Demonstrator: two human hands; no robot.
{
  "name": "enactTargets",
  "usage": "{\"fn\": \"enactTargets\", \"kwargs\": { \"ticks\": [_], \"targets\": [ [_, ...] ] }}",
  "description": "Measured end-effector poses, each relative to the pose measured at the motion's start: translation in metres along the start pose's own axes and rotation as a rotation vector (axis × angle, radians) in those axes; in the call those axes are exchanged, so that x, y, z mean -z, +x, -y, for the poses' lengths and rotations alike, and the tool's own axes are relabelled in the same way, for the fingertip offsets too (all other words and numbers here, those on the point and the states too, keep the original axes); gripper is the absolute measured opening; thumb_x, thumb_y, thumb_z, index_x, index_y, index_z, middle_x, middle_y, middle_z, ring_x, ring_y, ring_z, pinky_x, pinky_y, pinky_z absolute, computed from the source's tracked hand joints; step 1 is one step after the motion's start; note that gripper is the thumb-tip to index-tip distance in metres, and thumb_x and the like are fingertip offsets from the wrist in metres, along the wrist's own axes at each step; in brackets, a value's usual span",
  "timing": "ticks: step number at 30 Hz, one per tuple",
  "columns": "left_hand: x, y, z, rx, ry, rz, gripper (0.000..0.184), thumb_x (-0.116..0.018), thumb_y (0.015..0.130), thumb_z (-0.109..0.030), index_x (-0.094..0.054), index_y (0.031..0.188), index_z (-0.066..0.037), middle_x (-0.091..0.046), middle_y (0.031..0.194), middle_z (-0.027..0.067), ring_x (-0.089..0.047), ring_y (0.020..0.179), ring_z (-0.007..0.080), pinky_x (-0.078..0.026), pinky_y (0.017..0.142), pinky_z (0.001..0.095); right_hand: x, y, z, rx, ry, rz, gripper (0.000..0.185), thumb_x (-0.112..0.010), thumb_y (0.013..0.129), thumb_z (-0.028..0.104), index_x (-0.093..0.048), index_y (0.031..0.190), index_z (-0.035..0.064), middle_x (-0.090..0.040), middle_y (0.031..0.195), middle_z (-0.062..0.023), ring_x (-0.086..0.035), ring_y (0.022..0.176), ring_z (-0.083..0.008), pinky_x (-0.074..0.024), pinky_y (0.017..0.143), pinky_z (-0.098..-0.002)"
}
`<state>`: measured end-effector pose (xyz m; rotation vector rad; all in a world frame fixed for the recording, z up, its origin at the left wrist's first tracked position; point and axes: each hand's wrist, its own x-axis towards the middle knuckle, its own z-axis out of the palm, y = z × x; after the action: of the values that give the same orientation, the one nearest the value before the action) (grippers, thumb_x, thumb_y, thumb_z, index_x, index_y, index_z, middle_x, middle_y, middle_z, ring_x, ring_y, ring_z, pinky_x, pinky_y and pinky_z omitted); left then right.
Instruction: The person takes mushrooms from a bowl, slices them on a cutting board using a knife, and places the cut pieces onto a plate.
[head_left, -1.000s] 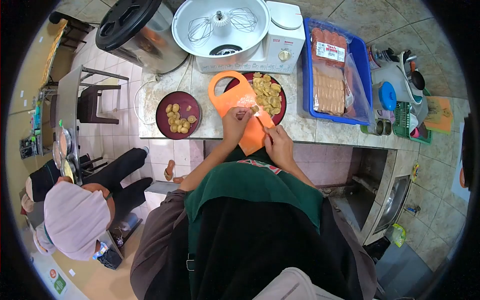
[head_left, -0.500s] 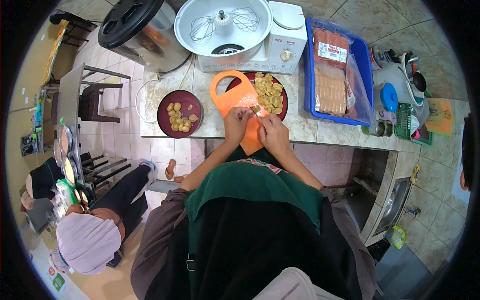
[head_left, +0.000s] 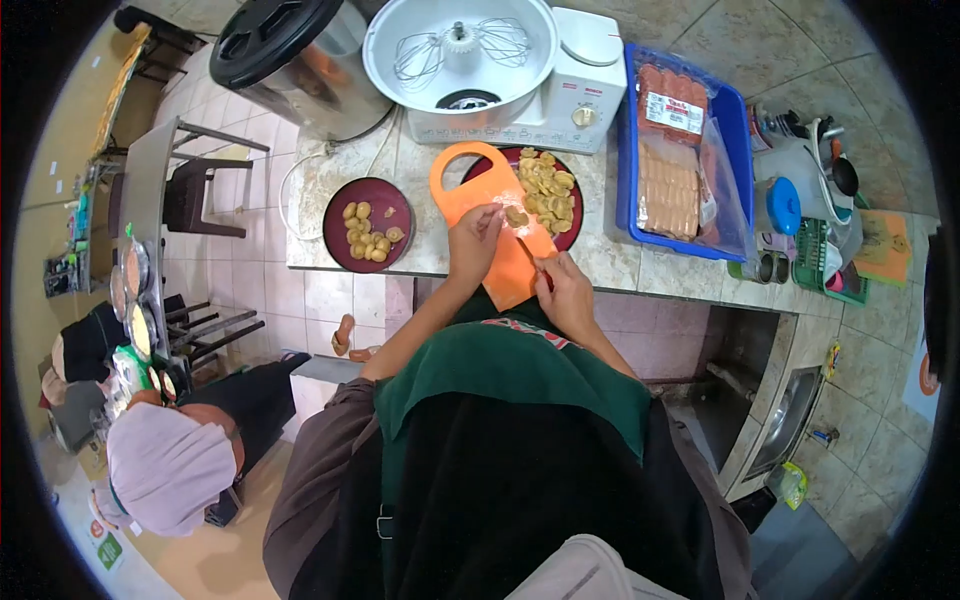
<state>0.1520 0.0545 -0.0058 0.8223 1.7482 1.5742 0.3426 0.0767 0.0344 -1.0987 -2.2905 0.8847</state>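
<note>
An orange cutting board (head_left: 478,192) lies on the counter and reaches over its front edge towards me. On it, the pinched fingertips of my left hand (head_left: 475,242) are at a small tan slice (head_left: 516,216). My right hand (head_left: 566,294), at the board's right edge, is closed around a small knife (head_left: 527,246); its handle is mostly hidden in my fingers. Beyond the board, a dark red plate (head_left: 572,232) holds a heap of tan slices (head_left: 548,190). Left of it, another dark red plate (head_left: 338,240) carries several small, round, tan pieces (head_left: 358,232).
A white stand mixer (head_left: 575,90) with whisks in its bowl stands behind the board. A steel container (head_left: 335,95) is at back left. To the right, a blue tray (head_left: 636,225) holds packed sausages (head_left: 668,198). A person (head_left: 175,465) is at lower left beside another table.
My hands have parted: the right, with the knife, drew down and right, while the left stayed by the slice. The person at left pulled a leg back. The view shifted slightly.
</note>
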Motion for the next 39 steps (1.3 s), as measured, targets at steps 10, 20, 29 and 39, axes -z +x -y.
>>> {"fn": "enactTargets", "kwargs": {
  "ticks": [10, 20, 29, 39],
  "targets": [
    [0.167, 0.034, -0.017, 0.09, 1.051, 0.065, 0.027, -0.076, 0.084, -0.019, -0.069, 0.108, -0.009, -0.072, 0.099, 0.0143, -0.07, 0.088, 0.034, -0.056, 0.081, 0.0449, -0.006, 0.065, -0.014, 0.089, -0.125, -0.07, 0.019, -0.065, 0.085, 0.006, -0.068, 0.104, 0.0057, -0.061, 0.093, -0.0164, -0.066, 0.084, -0.0372, -0.055, 0.071, -0.0466],
    [0.171, 0.041, -0.015, 0.011, 0.927, 0.062, 0.028, -0.08, 0.081, -0.018, -0.074, 0.106, -0.008, -0.072, 0.09, 0.0127, -0.071, 0.079, 0.0266, -0.057, 0.075, 0.0388, 0.0, 0.053, 0.002, 0.024, 0.038, -0.092, 0.021, -0.066, 0.084, 0.007, -0.067, 0.105, 0.0058, -0.061, 0.092, -0.0162, -0.065, 0.083, -0.0388, -0.0536, 0.07, -0.0465],
    [0.022, 0.021, 0.004, -0.183, 0.356, 0.274, 0.03, -0.084, 0.078, -0.007, -0.071, 0.104, -0.001, -0.065, 0.094, 0.0132, -0.064, 0.068, 0.0208, -0.055, 0.067, 0.0307, -0.017, 0.044, -0.003, -0.022, -0.001, -0.109, 0.029, -0.067, 0.082, 0.006, -0.067, 0.111, 0.0071, -0.06, 0.094, -0.0152, -0.065, 0.084, -0.0365, -0.0538, 0.071, -0.0455],
    [0.01, 0.01, 0.004, -0.115, 0.295, 0.156, 0.019, -0.079, 0.086, -0.009, -0.071, 0.098, 0.003, -0.067, 0.099, 0.0158, -0.072, 0.073, 0.0218, -0.059, 0.066, 0.03, -0.021, 0.038, -0.001, 0.029, -0.2, -0.073, 0.029, -0.068, 0.081, 0.006, -0.067, 0.109, 0.0103, -0.058, 0.092, -0.0114, -0.065, 0.085, -0.0314, -0.0553, 0.069, -0.0432]
  ]
}}
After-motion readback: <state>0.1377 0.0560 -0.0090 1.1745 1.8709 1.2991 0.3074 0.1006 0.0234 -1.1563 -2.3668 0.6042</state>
